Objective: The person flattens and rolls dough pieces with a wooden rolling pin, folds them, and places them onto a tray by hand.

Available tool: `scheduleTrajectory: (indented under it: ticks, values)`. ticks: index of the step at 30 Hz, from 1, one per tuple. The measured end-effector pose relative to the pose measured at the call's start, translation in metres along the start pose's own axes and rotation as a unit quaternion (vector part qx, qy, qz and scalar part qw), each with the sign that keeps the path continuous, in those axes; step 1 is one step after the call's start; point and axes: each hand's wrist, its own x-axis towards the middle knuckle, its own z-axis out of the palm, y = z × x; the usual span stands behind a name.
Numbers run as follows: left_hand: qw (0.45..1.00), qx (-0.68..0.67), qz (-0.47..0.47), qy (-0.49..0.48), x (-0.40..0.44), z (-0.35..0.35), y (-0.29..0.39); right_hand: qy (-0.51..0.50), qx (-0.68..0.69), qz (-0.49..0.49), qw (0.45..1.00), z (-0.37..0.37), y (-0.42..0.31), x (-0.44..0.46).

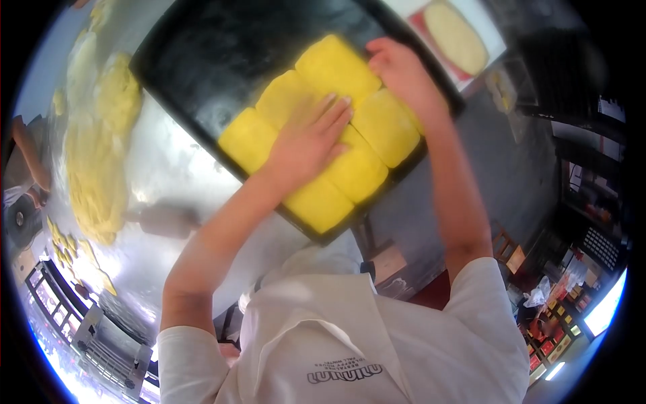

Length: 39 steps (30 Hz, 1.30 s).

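Several yellow dough pieces (385, 128) lie pressed side by side in the lower part of a black baking tray (222, 57). My left hand (306, 145) rests flat across the middle pieces, its fingers stretched out and slightly blurred. At the tray's right side, my right hand (409, 79) is curled against the edge of the upper dough piece. Its fingertips are partly hidden, and I cannot make out whether anything is in them.
On the metal table (158, 148) to the left lies a long mass of yellow dough (97, 168), with a blurred rolling pin (168, 221) nearby. A white box with an oval picture (456, 39) stands beyond the tray. At far left, another person's arm (32, 158) shows.
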Motion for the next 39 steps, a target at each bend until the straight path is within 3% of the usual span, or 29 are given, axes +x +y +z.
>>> scheduleTrajectory:
  ticks: [2,8,9,11,15,18,20,22,24,26,29,31,32,34,36,39]
  values:
    - [1.000,0.003,0.001,0.002,0.000,0.000,-0.001,0.009,0.021,0.042,0.999,-0.004,-0.013,0.001]
    - [1.000,0.006,0.008,0.026,-0.002,0.004,-0.002,-0.004,-0.013,0.050,0.999,-0.003,-0.015,0.007]
    - [0.999,0.006,0.004,0.032,-0.003,0.004,-0.002,0.094,-0.123,-0.074,0.985,-0.006,-0.007,0.008]
    - [0.999,-0.022,-0.007,0.047,-0.005,-0.003,0.003,0.142,-0.105,-0.149,0.973,-0.021,-0.006,0.007]
    - [0.991,-0.086,-0.032,0.098,-0.031,-0.031,0.019,0.125,0.134,-0.033,0.983,-0.029,-0.046,-0.020]
    - [0.979,-0.126,-0.043,0.155,-0.077,-0.047,0.029,0.103,0.158,-0.009,0.982,0.010,-0.090,-0.053]
    - [0.965,-0.155,-0.066,0.199,-0.114,-0.051,0.037,0.027,0.129,-0.070,0.989,0.040,-0.131,-0.082]
    - [0.953,-0.154,-0.110,0.238,-0.160,-0.058,0.043,-0.074,0.126,-0.126,0.981,0.080,-0.153,-0.097]
    - [0.929,-0.149,-0.193,0.278,-0.218,-0.058,0.047,-0.081,0.074,-0.231,0.967,0.126,-0.178,-0.110]
    - [0.897,-0.097,-0.299,0.311,-0.278,-0.054,0.052,-0.140,0.076,-0.236,0.959,0.171,-0.209,-0.125]
    - [0.858,-0.016,-0.441,0.264,-0.368,-0.030,0.046,-0.190,0.010,-0.314,0.930,0.230,-0.248,-0.147]
    - [0.834,0.010,-0.512,0.206,-0.424,0.000,0.041,-0.261,0.005,-0.273,0.926,0.258,-0.266,-0.164]
    - [0.844,0.021,-0.511,0.165,-0.446,0.002,0.040,-0.294,0.015,-0.250,0.923,0.278,-0.265,-0.171]
    - [0.860,0.036,-0.502,0.080,-0.488,-0.003,0.032,-0.232,-0.016,-0.272,0.934,0.317,-0.265,-0.190]
    - [0.818,0.057,-0.550,0.157,-0.550,-0.017,0.005,-0.201,-0.174,-0.327,0.907,0.339,-0.292,-0.203]
    - [0.710,0.097,-0.631,0.297,-0.636,-0.007,-0.049,-0.182,-0.144,-0.367,0.901,0.355,-0.255,-0.211]
